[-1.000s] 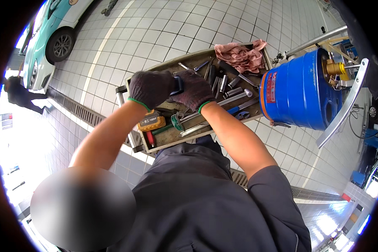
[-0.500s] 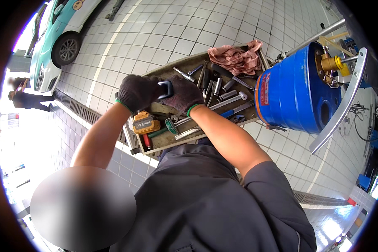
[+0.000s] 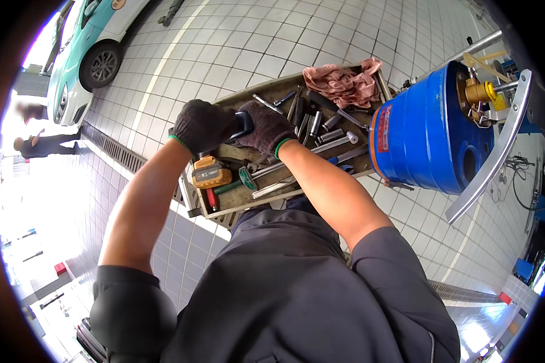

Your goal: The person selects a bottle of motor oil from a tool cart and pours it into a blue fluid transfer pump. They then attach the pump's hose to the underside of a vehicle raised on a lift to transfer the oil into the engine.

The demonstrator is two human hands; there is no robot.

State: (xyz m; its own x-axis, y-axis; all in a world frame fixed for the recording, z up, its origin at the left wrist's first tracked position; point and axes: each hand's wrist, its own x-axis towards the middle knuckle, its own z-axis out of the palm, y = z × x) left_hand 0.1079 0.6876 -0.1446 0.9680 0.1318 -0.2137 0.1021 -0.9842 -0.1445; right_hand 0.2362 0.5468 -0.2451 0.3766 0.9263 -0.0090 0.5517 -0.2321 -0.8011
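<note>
Both my hands wear dark knitted gloves with green cuffs. My left hand (image 3: 203, 126) and my right hand (image 3: 263, 127) are closed together round a dark tool (image 3: 243, 124), its shape partly hidden by the fingers, above the left part of a metal tool tray (image 3: 224, 206). Below them lie a yellow battery-like block (image 3: 212, 174), a red-handled tool (image 3: 212, 199) and a green-handled tool (image 3: 245, 180). Sockets (image 3: 318, 121), long ratchet bars (image 3: 333, 145) and several other hand tools fill the right part. A crumpled pink rag (image 3: 342, 85) lies at the tray's back right.
A blue drum (image 3: 424, 133) with brass fittings and a curved metal bar (image 3: 490, 166) stands right of the tray. A white and teal car (image 3: 72, 66) is at upper left, near a person in dark clothes (image 3: 48, 145). A drain grate (image 3: 115, 148) crosses the tiled floor.
Both hands have shifted slightly left in the picture, along with some shift of the whole view. They still grip the dark tool. The person at the left has changed posture slightly.
</note>
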